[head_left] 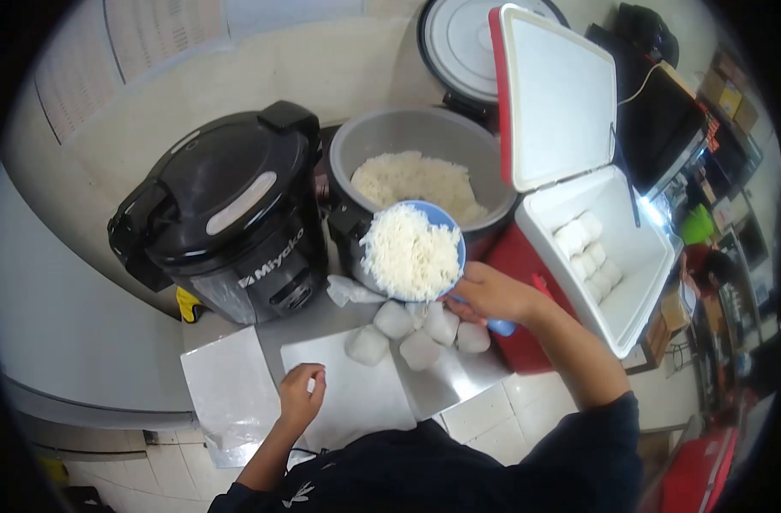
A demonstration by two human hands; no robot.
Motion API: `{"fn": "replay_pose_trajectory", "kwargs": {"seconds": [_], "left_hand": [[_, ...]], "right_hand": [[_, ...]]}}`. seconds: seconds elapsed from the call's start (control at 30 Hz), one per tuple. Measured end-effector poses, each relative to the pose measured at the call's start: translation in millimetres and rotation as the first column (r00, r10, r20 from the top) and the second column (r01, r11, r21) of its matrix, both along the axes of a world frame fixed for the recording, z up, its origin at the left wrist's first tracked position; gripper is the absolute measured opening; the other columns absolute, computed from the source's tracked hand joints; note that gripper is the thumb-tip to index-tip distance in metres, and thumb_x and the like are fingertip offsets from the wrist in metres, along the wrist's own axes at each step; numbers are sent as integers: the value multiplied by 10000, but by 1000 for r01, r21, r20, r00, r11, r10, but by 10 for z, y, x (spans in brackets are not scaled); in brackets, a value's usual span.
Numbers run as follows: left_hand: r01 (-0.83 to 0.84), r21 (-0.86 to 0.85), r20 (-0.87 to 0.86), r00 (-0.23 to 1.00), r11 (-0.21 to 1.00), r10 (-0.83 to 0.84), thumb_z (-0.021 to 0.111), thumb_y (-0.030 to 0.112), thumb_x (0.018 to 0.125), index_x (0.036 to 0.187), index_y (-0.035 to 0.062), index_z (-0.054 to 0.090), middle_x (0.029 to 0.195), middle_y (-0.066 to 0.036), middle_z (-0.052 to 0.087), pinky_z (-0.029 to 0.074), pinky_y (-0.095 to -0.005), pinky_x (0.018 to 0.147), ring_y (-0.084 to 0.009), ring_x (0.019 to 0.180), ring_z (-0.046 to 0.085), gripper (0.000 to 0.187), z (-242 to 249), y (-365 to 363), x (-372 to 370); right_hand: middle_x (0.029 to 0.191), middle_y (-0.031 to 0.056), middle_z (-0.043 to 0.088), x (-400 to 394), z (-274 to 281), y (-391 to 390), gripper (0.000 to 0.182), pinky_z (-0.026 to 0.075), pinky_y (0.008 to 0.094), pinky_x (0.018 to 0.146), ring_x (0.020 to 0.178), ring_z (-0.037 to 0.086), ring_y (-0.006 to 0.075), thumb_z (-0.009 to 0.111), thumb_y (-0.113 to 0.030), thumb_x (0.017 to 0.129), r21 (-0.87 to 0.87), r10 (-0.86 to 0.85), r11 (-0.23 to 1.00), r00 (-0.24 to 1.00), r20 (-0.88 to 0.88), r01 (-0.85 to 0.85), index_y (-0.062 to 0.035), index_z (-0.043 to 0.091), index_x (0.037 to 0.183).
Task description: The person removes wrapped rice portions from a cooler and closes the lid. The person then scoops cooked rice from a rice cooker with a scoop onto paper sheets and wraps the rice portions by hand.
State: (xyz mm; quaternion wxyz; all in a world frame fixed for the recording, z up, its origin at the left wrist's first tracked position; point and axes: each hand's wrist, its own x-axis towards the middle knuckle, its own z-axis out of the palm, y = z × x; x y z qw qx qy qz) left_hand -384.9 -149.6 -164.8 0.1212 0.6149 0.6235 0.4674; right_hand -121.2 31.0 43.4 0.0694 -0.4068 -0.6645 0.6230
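Note:
My right hand [491, 295] is closed round the handle of a blue scoop [461, 248] heaped with white rice [410, 252]. The scoop is in front of an open rice cooker [382, 124] that holds more rice [420, 182]. My left hand [302, 396] is closed, fingers curled in, above a white sheet [348, 385]; a small whitish bit shows at its fingers, too small to name. Several wrapped rice portions [420, 350] lie on the metal table [459, 376] below the scoop. At the left lies a stack of clear plastic sheets [228, 385].
A closed black rice cooker [236, 197] stands at the left. To the right, an open red and white cool box [639, 316] holds several wrapped portions [589, 256], its lid [562, 103] raised. The open cooker's lid [485, 43] stands up behind.

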Motion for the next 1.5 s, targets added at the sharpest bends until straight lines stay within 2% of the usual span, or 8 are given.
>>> {"fn": "replay_pose_trajectory", "kwargs": {"seconds": [0.07, 0.2, 0.27, 0.4, 0.57, 0.77, 0.97, 1.5], "left_hand": [[159, -317, -46, 982, 935, -183, 583, 92, 808, 842, 28, 604, 880, -111, 640, 486, -371, 692, -290, 746, 614, 76, -253, -287, -61], [324, -494, -7, 926, 807, -376, 580, 149, 824, 849, 34, 610, 893, -107, 637, 490, -384, 706, -307, 775, 608, 122, -704, -678, -76], [358, -452, -102, 889, 817, -446, 582, 182, 827, 939, 38, 633, 919, -110, 640, 497, -375, 750, -294, 859, 609, 190, -899, -781, -91], [397, -424, -36, 891, 814, -453, 618, 145, 796, 931, 43, 635, 893, -119, 620, 483, -366, 729, -272, 846, 593, 171, -487, -798, 68], [161, 17, -207, 966, 987, -154, 681, 127, 722, 1020, 81, 644, 759, -44, 503, 418, -374, 639, -216, 710, 510, 304, 66, -601, 222], [178, 25, -381, 912, 984, -155, 743, 170, 642, 1017, 95, 645, 821, -41, 509, 396, -331, 656, -219, 766, 487, 395, -52, -557, 296], [106, 69, -319, 945, 992, -79, 756, 205, 625, 914, 87, 642, 833, -44, 528, 394, -336, 660, -226, 774, 496, 332, -37, -524, 452], [195, -12, -394, 900, 981, -184, 707, 178, 659, 908, 108, 645, 874, -11, 546, 386, -342, 699, -212, 848, 499, 267, 227, -516, 382]], "right_hand": [[551, 8, 400, -56, -220, -245, 331, 336, 228, 411, 423, 384, 81, 385, -228, 941, -50, 24, 998, 1000, -3, -24, -35, 461, 683], [555, 13, 427, -228, -766, -676, 318, 351, 236, 423, 425, 411, 82, 387, -199, 921, -167, 77, 983, 996, -39, -82, -39, 445, 652], [587, 19, 459, -291, -1202, -841, 301, 386, 234, 430, 432, 436, 87, 423, -273, 932, -232, 115, 967, 993, 17, -108, 10, 522, 921], [595, 32, 466, -466, -1983, -1225, 270, 383, 247, 437, 427, 434, 96, 429, -233, 910, -345, 9, 938, 1000, -7, -11, 21, 512, 944], [602, 51, 466, -632, -2435, -1630, 281, 385, 253, 430, 424, 443, 115, 392, -234, 928, -384, -154, 914, 988, -31, 131, 27, 486, 971], [597, 57, 483, -614, -2653, -1901, 268, 409, 270, 419, 426, 477, 131, 381, -243, 940, -315, -252, 921, 967, -35, 229, 11, 466, 932], [580, 71, 488, -579, -2668, -2010, 254, 417, 281, 424, 425, 487, 144, 393, -237, 939, -187, -304, 938, 951, -49, 290, 3, 442, 872], [574, 64, 478, -592, -2598, -2073, 276, 407, 275, 423, 418, 473, 139, 381, -227, 943, -252, -302, 929, 949, -94, 271, 25, 492, 938]]}}
